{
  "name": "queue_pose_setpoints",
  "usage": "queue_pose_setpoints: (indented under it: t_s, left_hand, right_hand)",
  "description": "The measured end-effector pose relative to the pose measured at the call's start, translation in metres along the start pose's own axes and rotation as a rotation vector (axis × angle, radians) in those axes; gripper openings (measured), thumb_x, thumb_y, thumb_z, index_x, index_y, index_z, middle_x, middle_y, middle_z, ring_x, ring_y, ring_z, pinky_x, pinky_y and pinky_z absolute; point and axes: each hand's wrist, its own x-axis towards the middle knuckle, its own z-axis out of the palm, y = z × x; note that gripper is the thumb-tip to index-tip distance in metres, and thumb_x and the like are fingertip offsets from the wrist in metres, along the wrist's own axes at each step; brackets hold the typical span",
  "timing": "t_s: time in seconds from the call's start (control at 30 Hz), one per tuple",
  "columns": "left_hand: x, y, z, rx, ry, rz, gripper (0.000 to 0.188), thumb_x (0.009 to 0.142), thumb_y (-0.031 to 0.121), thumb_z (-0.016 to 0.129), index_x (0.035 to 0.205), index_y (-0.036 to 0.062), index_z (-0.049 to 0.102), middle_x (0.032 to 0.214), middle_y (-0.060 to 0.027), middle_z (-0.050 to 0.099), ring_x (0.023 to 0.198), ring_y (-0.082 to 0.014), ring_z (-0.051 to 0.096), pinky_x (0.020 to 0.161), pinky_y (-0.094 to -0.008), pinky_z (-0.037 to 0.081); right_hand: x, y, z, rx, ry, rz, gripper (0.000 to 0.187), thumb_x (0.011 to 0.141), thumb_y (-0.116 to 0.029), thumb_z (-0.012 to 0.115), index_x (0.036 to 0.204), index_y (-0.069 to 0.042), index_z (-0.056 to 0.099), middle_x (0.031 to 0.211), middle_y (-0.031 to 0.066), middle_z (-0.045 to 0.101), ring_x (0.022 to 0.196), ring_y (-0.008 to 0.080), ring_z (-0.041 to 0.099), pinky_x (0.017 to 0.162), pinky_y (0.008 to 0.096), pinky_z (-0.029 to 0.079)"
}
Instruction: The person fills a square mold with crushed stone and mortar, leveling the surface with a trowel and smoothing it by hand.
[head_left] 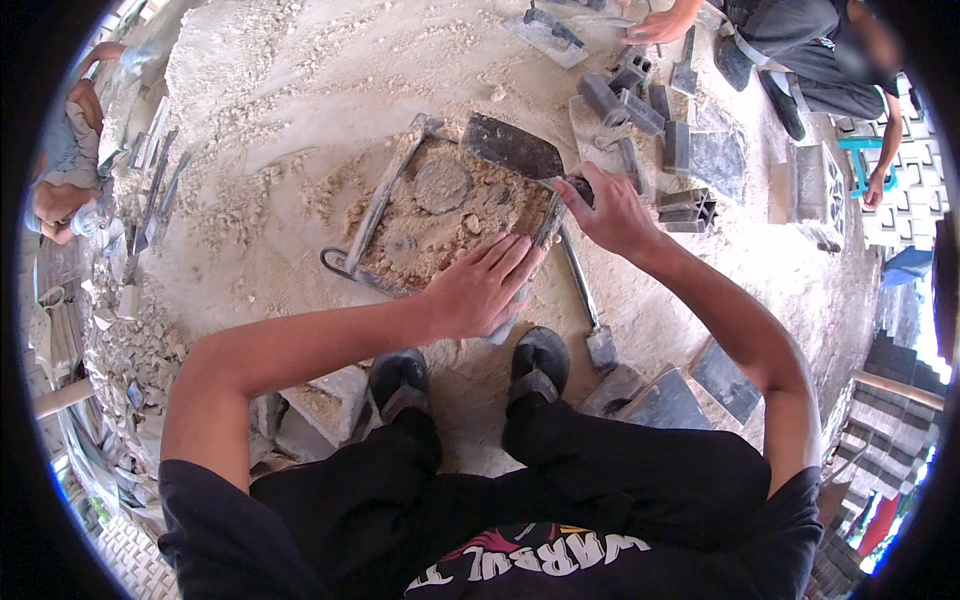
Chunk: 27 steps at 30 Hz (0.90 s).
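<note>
1. Grey small trowel [602,348] lies right of the wooden frame's [384,198] near end.
2. Your left hand [480,285] rests at the frame's near right edge, fingers nearly together on the sand [440,240].
3. Your right hand [610,208], right of the frame, has its fingers wrapped around the handle of the dark-bladed tool [512,148].
4. Tilting that tool carelessly could nick your left hand or dislodge the round piece [441,188] inside the frame.
</note>
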Motion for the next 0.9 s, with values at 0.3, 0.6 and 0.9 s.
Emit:
queue_pose_setpoints:
  t_s: [0.3, 0.6, 0.9]
  left_hand:
    - [-0.056, 0.010, -0.007, 0.001, -0.127, 0.117, 0.071, 0.092, 0.043, 0.052, 0.141, -0.0048, 0.037, 0.146, -0.0206, 0.036, 0.140, -0.0302, 0.031, 0.117, -0.0464, 0.020]
    - [-0.077, -0.067, -0.027, -0.011, -0.281, 0.176, 0.074, 0.091, 0.044, 0.053, 0.152, 0.0121, 0.024, 0.158, -0.0067, 0.022, 0.147, -0.0238, 0.018, 0.120, -0.0469, 0.009]
    - [-0.068, -0.099, -0.043, -0.273, -0.032, 0.005, 0.065, 0.086, -0.002, 0.053, 0.147, 0.0070, 0.031, 0.156, -0.0121, 0.025, 0.143, -0.0283, 0.027, 0.116, -0.0397, 0.029]
  right_hand:
    - [0.000, -0.009, 0.004, -0.077, -0.013, -0.079, 0.042, 0.096, -0.041, 0.054, 0.095, 0.001, 0.054, 0.080, 0.0223, 0.065, 0.080, 0.0405, 0.065, 0.071, 0.0473, 0.051]
    - [-0.005, -0.011, 0.008, -0.070, -0.024, -0.057, 0.042, 0.096, -0.040, 0.056, 0.098, 0.002, 0.055, 0.085, 0.0230, 0.065, 0.083, 0.0401, 0.064, 0.074, 0.0460, 0.050]
    - [0.003, -0.016, 0.003, 0.042, 0.010, 0.006, 0.040, 0.095, -0.039, 0.058, 0.091, 0.002, 0.058, 0.079, 0.0221, 0.064, 0.075, 0.0396, 0.064, 0.069, 0.0447, 0.048]
